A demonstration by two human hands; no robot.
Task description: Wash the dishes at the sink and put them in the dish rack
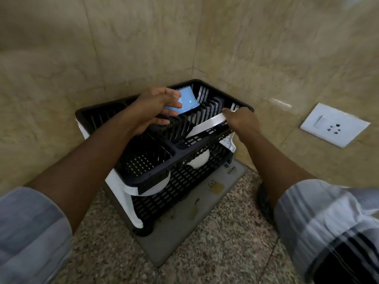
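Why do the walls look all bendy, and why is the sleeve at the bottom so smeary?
In the head view, the wide-angle lens bows the tiled wall lines near the edges; the right sleeve is streaked by blur; the light is dim and soft, with a small glare patch on the wall above the socket; the dish rack at the centre looks sharper.

I see a black slotted plastic dish rack with white legs. On its top shelf sits a light blue cup and a white plate. Under the rack lies a grey mat on speckled brown stone. Both sleeves are grey-striped.
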